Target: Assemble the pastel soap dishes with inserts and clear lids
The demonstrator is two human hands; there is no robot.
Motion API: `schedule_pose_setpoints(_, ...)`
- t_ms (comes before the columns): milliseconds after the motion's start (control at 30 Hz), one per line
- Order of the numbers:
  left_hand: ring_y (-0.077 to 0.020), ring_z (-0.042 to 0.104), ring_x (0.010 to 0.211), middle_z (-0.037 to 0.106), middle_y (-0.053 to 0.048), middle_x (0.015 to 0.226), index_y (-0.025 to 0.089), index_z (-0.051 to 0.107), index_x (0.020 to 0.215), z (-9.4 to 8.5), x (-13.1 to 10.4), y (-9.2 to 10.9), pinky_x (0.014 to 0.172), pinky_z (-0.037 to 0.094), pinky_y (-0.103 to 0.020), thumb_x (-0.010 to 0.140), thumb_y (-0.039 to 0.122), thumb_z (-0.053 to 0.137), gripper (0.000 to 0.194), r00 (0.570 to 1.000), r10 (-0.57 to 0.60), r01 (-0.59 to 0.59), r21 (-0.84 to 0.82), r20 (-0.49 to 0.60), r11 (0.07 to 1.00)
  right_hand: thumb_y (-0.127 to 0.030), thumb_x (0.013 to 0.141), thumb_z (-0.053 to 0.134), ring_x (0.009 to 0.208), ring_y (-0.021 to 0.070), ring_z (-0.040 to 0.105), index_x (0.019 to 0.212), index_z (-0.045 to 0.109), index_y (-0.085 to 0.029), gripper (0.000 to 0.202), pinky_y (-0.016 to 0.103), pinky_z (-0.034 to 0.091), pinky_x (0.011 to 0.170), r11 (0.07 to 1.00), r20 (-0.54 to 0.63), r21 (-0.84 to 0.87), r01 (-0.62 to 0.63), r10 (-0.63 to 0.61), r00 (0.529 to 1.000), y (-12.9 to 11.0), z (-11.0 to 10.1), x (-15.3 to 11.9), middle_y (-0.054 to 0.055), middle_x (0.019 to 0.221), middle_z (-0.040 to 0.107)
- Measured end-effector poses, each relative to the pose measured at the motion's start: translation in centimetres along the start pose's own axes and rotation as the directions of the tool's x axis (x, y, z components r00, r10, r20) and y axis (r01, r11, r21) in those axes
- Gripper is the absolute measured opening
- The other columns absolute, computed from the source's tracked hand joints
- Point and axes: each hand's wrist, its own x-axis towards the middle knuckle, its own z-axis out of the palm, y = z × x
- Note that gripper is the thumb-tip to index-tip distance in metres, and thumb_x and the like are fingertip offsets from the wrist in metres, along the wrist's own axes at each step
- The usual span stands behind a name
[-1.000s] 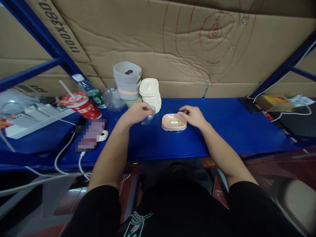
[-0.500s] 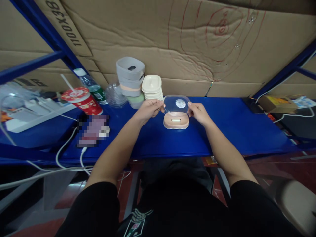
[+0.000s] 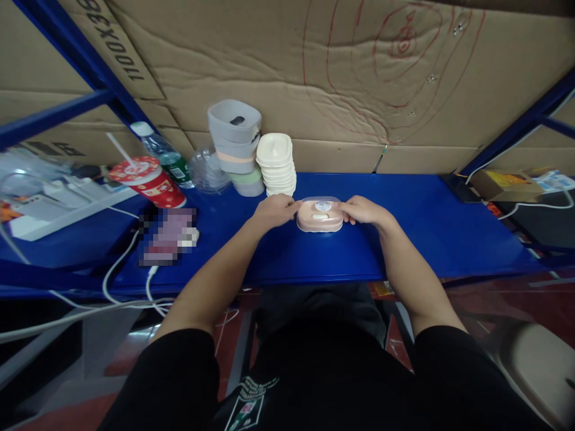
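Note:
A small pink box [image 3: 309, 226] with a pale slot-shaped piece on it sits on the blue table before me. A clear plastic lid [image 3: 323, 205] with a round white sticker lies down over the box. My left hand [image 3: 277, 211] is closed at the lid's left edge, thumb toward it. At the right edge my right hand [image 3: 363, 211] pinches the lid with its fingers curled under. Behind my left hand stands a stack of cream lids [image 3: 275, 152]. Whether the clear lid is fully seated cannot be made out.
Grey containers [image 3: 234, 129] are stacked over a pale green one [image 3: 248, 182], beside clear lids [image 3: 207, 170]. A red cup [image 3: 150, 182], a bottle [image 3: 171, 158], a power strip [image 3: 72, 209] and cables occupy the left. Cardboard [image 3: 251, 66] walls the back; a small box [image 3: 505, 185] is at right.
Both hands have moved down with the clear lid, from a tilted position above and behind the pink box to lying over it. The box has stayed in place.

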Motion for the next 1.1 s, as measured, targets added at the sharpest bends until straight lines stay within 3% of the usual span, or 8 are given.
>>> schedule_pose_setpoints(433, -0.0283, 0.076, 0.103, 0.082, -0.01, 0.102, 0.021, 0.074, 0.089, 0.5, -0.4, 0.7, 0.089, 0.053, -0.036, 0.112, 0.053, 0.026, 0.062, 0.998, 0.042, -0.051, 0.214, 0.046, 0.975, -0.092, 0.082, 0.065, 0.048, 0.0146, 0.056, 0.061, 0.064, -0.021, 0.074, 0.029, 0.041, 0.05, 0.999, 0.096, 0.038, 0.0, -0.004, 0.995, 1.0, -0.6, 0.2, 0.003, 0.054, 0.063)
schedule_pose_setpoints(533, -0.029, 0.075, 0.105, 0.082, -0.01, 0.104, 0.021, 0.074, 0.091, 0.6, -0.4, 0.9, 0.091, 0.053, -0.037, 0.113, 0.054, 0.025, 0.063, 0.999, 0.033, -0.04, 0.221, 0.038, 0.974, -0.085, 0.086, 0.068, 0.053, 0.0168, 0.058, 0.061, 0.064, -0.022, 0.068, 0.031, 0.043, 0.054, 0.999, -0.019, -0.033, 0.003, -0.004, 1.0, 1.0, -0.6, 0.5, 0.003, 0.057, 0.064)
schedule_pose_setpoints(600, -0.0289, 0.075, 0.106, 0.082, -0.01, 0.103, 0.022, 0.075, 0.091, 0.7, -0.4, 0.9, 0.092, 0.053, -0.037, 0.113, 0.055, 0.024, 0.064, 0.999, 0.022, -0.029, 0.215, 0.034, 0.976, -0.074, 0.086, 0.075, 0.064, 0.0209, 0.065, 0.069, 0.069, -0.022, 0.055, 0.033, 0.048, 0.062, 0.99, -0.218, -0.14, -0.003, -0.027, 0.976, 0.9, -0.5, 0.5, 0.005, 0.068, 0.07)
schedule_pose_setpoints(700, -0.0283, 0.076, 0.105, 0.082, -0.009, 0.103, 0.021, 0.075, 0.093, 0.8, -0.3, 0.9, 0.093, 0.053, -0.037, 0.113, 0.056, 0.023, 0.066, 1.0, 0.013, -0.016, 0.193, 0.017, 0.981, -0.056, 0.083, 0.085, 0.094, 0.0297, 0.074, 0.101, 0.08, -0.023, 0.038, 0.043, 0.057, 0.085, 0.961, -0.449, -0.242, 0.135, -0.234, 0.862, 0.6, -0.1, 0.5, 0.009, 0.1, 0.08)
schedule_pose_setpoints(800, -0.0281, 0.075, 0.104, 0.082, -0.01, 0.103, 0.021, 0.076, 0.093, 0.6, -0.3, 0.8, 0.09, 0.052, -0.036, 0.113, 0.058, 0.026, 0.065, 0.999, 0.018, -0.01, 0.172, -0.042, 0.985, -0.055, 0.084, 0.085, 0.132, 0.0359, 0.065, 0.129, 0.078, -0.026, 0.053, 0.055, 0.049, 0.114, 0.855, -0.347, -0.293, 0.429, -0.513, 0.785, 0.5, 0.6, 0.6, 0.012, 0.139, 0.074)
schedule_pose_setpoints(867, -0.0278, 0.075, 0.102, 0.082, -0.009, 0.103, 0.022, 0.076, 0.095, 0.5, -0.3, 0.6, 0.086, 0.052, -0.035, 0.111, 0.06, 0.032, 0.061, 0.996, 0.02, -0.007, 0.157, -0.083, 0.988, -0.057, 0.085, 0.085, 0.146, 0.0375, 0.057, 0.137, 0.076, -0.028, 0.06, 0.058, 0.041, 0.123, 0.816, -0.212, -0.292, 0.498, -0.563, 0.799, 0.6, 0.9, 0.8, 0.012, 0.156, 0.064)
schedule_pose_setpoints(967, -0.0278, 0.074, 0.098, 0.082, -0.009, 0.101, 0.022, 0.078, 0.099, 0.3, -0.2, 0.4, 0.08, 0.051, -0.034, 0.108, 0.062, 0.041, 0.055, 0.994, 0.019, -0.004, 0.14, -0.11, 0.99, -0.056, 0.088, 0.083, 0.151, 0.0377, 0.052, 0.147, 0.071, -0.03, 0.065, 0.059, 0.037, 0.126, 0.851, -0.153, -0.332, 0.407, -0.474, 0.867, 1.3, 0.4, 0.9, 0.011, 0.164, 0.057)
schedule_pose_setpoints(1100, -0.0284, 0.074, 0.099, 0.082, -0.008, 0.103, 0.023, 0.079, 0.104, 0.3, -0.2, 0.2, 0.079, 0.05, -0.035, 0.105, 0.062, 0.05, 0.048, 0.995, 0.043, -0.029, 0.139, -0.095, 0.99, -0.055, 0.09, 0.078, 0.147, 0.0421, 0.053, 0.149, 0.07, -0.032, 0.064, 0.061, 0.039, 0.123, 0.901, -0.359, -0.43, 0.048, -0.22, 0.907, 3.5, -2.1, 0.4, 0.012, 0.163, 0.059)
